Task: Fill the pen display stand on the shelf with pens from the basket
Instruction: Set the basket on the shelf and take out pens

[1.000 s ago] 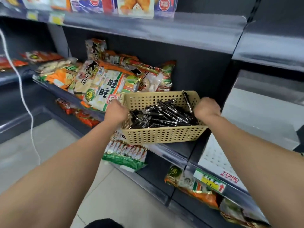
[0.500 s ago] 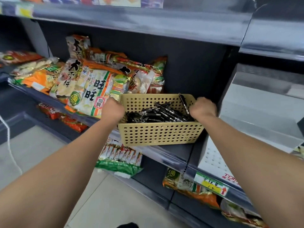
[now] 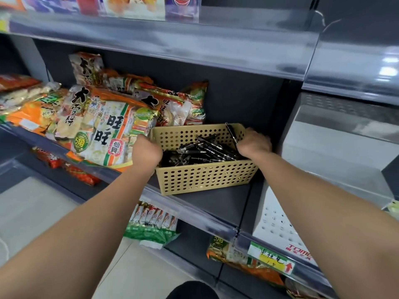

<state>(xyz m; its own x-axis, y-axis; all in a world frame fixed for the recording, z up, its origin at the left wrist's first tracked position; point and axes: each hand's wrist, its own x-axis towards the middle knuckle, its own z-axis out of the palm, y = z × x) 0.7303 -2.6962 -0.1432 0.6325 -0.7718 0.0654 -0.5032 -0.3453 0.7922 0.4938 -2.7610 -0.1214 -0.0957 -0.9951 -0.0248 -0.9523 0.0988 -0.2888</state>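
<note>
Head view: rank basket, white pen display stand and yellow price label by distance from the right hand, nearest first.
1. basket: the right hand grips its right rim, so they touch.
2. white pen display stand: just right of the hand, in the next shelf bay.
3. yellow price label: on the shelf's front edge, below the hand and toward the camera.

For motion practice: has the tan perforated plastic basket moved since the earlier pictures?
Yes: the tan basket moved back from the grey shelf's front lip.

light: even, bright | glare: shelf edge [image 3: 194, 50] | blur: slight | edges: wide-angle warp
</note>
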